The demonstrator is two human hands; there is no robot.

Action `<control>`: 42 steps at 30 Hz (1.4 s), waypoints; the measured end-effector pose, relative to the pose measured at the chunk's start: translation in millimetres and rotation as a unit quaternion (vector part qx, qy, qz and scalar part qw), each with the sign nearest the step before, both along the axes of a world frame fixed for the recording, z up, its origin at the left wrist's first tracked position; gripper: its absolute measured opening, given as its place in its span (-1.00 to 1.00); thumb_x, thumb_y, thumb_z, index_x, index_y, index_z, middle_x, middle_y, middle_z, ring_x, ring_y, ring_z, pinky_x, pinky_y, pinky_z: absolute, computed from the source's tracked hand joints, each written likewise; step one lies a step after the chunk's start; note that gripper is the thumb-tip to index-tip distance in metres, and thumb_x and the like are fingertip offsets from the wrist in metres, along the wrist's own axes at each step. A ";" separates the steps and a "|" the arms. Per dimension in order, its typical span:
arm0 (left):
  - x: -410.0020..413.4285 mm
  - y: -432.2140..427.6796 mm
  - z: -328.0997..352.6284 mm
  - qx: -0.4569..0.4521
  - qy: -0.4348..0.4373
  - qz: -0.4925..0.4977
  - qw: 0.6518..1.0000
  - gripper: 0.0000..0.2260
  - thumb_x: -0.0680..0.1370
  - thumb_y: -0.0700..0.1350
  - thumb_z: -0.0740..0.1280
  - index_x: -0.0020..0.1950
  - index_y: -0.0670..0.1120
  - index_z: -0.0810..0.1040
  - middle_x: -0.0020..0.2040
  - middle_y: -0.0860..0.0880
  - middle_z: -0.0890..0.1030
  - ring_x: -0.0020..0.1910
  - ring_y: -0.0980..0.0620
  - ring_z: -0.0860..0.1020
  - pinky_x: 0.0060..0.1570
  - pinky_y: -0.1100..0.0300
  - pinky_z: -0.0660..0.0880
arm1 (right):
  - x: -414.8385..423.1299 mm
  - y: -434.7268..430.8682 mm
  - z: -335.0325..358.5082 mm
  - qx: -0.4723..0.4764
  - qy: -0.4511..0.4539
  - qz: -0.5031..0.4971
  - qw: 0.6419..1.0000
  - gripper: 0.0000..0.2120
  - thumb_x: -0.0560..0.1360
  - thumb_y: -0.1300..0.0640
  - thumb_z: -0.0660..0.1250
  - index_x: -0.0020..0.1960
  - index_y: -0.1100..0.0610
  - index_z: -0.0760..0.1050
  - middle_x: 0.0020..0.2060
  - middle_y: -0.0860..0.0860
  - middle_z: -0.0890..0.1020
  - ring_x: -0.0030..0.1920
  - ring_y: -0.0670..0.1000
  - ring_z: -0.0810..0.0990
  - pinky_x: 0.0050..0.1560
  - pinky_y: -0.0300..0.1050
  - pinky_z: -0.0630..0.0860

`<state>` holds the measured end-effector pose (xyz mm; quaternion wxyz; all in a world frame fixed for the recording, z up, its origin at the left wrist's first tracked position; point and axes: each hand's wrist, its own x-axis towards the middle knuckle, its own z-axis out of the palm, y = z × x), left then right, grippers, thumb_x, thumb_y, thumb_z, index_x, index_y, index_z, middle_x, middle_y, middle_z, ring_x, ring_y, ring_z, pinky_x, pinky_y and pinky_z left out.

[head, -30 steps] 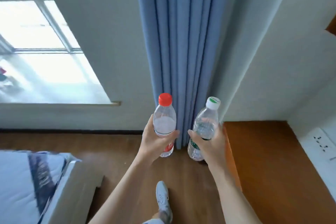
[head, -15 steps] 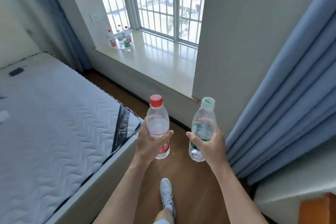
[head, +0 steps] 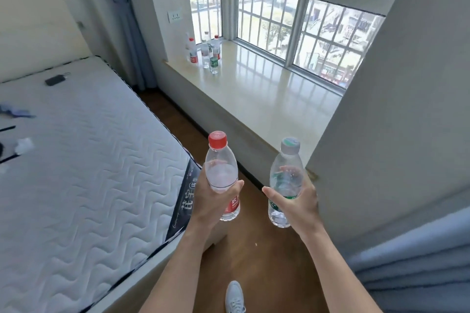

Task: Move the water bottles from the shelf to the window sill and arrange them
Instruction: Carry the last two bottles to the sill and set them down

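Single head-worn wide-angle view, tilted forward and down. Nearest, low centre, close under the lens: left hand and right hand. Window sill recedes ahead, farther off; mattress fills the left side.

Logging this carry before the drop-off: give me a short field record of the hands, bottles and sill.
left hand: grips red-capped bottle, upright
right hand: grips white-capped bottle, green label, upright
window sill: ahead, past the held bottles
bottle cluster: several standing at the sill's far end
mattress: to the left
remaining: both held bottles not yet on the sill
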<state>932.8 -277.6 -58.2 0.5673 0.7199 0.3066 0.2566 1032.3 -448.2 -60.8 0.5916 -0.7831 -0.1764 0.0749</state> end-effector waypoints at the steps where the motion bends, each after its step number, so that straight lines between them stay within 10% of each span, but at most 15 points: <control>1: 15.4 10.9 -0.9 -0.004 -0.002 0.003 1.000 -0.42 0.31 0.02 0.60 0.25 0.10 0.41 0.07 0.08 0.58 0.07 0.04 0.59 0.10 0.06 0.59 | 16.1 11.3 1.3 -0.003 -0.004 0.002 1.000 -0.48 0.26 0.02 0.68 0.13 -0.08 0.52 -0.03 -0.14 0.67 -0.03 -0.11 0.69 0.03 0.04 0.67; 12: 122.3 95.9 13.6 0.006 -0.008 0.029 1.000 -0.47 0.35 -0.14 0.59 0.21 0.08 0.42 0.00 0.12 0.56 -0.01 0.24 0.56 -0.15 0.55 0.46 | 122.8 98.8 -2.7 0.010 0.026 0.025 0.999 -0.48 0.24 -0.09 0.65 0.12 -0.14 0.52 0.00 -0.14 0.67 0.02 -0.11 0.67 0.13 0.07 0.62; 30: 356.7 251.3 6.8 0.025 0.000 0.123 0.992 -0.43 0.34 -0.02 0.60 0.24 0.16 0.38 0.11 0.06 0.56 0.13 0.03 0.56 0.19 0.09 0.54 | 400.8 282.8 -0.6 0.021 0.030 0.141 0.989 -0.45 0.20 -0.18 0.60 0.11 -0.10 0.50 -0.04 -0.05 0.68 0.01 0.01 0.69 0.12 0.22 0.61; 42: 441.7 345.1 17.7 0.033 0.009 0.216 0.976 -0.49 0.34 -0.12 0.60 0.07 0.26 0.39 0.02 0.23 0.54 0.04 0.35 0.53 -0.02 0.47 0.42 | 500.3 418.0 0.8 0.020 0.049 0.229 0.972 -0.47 0.17 -0.18 0.60 0.06 -0.06 0.52 -0.11 -0.07 0.69 -0.07 -0.03 0.69 0.07 0.19 0.62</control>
